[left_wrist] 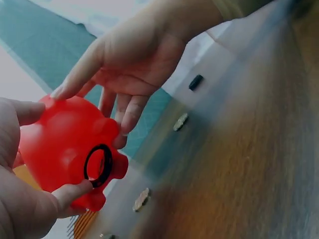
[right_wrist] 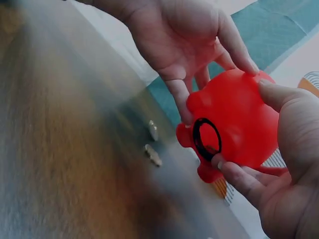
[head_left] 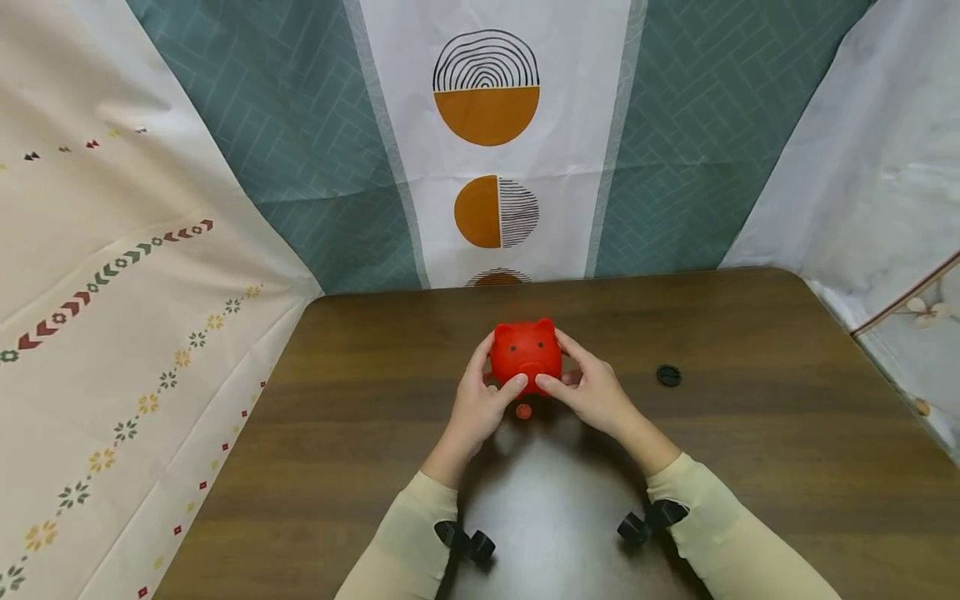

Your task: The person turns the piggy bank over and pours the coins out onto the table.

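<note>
Coins (head_left: 523, 411) lie near a red piggy bank (head_left: 527, 354) both hands (head_left: 480, 404) (head_left: 600, 398) grip; black cap (head_left: 668, 376) lies right.

Piggy bank (head_left: 527, 354) between left grip (head_left: 478, 402), right grip (head_left: 597, 396); on table (head_left: 360, 383), coin (head_left: 523, 412) before, cap (head_left: 668, 376) right.

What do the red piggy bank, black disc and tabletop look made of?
The red piggy bank looks like molded plastic or vinyl: smooth, even color, soft highlights. The black disc is probably plastic, judging by its dark, dull surface. The tabletop seems wood or printed laminate with a satin finish: brown grain bands and pale glare.
</note>
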The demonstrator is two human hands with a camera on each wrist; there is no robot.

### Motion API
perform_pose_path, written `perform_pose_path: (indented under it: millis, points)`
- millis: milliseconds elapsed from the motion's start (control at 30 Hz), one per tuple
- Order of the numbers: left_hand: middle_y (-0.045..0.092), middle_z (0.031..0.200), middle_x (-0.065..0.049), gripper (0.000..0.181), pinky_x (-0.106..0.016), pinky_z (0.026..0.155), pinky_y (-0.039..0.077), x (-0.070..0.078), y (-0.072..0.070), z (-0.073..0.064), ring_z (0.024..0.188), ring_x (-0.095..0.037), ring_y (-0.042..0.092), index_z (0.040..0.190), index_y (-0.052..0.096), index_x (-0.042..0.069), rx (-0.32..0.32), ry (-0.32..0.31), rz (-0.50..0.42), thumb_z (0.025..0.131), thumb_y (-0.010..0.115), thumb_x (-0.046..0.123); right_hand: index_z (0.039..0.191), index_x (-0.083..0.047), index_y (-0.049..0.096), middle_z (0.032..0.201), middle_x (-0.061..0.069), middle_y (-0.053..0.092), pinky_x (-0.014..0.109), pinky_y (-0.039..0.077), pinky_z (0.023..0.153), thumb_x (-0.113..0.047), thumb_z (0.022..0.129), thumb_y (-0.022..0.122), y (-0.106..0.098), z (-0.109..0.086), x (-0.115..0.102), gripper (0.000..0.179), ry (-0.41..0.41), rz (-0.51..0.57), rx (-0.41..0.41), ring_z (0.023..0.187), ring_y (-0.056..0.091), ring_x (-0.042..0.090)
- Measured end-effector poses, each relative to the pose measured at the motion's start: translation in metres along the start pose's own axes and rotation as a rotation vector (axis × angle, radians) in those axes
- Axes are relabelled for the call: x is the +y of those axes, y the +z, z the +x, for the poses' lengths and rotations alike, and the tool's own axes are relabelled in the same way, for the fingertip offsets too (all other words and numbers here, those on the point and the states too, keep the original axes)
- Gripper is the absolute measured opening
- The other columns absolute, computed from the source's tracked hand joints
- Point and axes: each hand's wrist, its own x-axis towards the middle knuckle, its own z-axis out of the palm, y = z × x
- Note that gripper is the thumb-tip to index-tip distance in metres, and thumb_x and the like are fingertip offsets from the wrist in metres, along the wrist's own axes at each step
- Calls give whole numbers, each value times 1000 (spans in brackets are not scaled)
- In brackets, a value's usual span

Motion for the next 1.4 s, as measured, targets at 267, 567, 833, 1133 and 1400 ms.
perform_pose_path:
  millis: [267,567,833,1133,1400]
  points:
    - [41,142,3,76,-38,85,53,-7,1,-2,115,-25,50,150,28,31,11,-35,10,87,72,30,148,-6,34,133,18,51,36,57,70,-19,88,71,1,-3,-6,72,14,-20,9,77,66,31]
    - [27,152,-8,78,-42,98,46,19,-3,-2,128,-29,44,150,27,12,-19,188,-30,85,71,6,151,-23,31,140,11,49,40,55,84,-20,85,75,3,7,26,79,-92,65,50,98,66,26]
    - [37,146,-9,77,-40,90,51,32,-2,-9,117,-33,50,152,24,14,-35,-110,15,90,69,18,151,-23,32,138,11,50,35,57,74,-35,86,73,7,6,35,78,65,8,12,81,69,23]
    - [27,153,-5,78,-41,100,43,22,0,-3,133,-28,40,150,30,14,2,257,-126,84,71,2,149,-18,36,140,9,50,41,56,80,-16,81,78,-1,5,18,80,-208,-2,135,95,67,25]
    - [39,144,-8,75,-38,85,54,33,-1,-9,116,-33,49,150,29,16,-9,-74,-71,88,70,15,147,-8,38,132,18,52,31,57,72,-16,87,73,-4,-3,-8,70,9,-8,21,77,66,28]
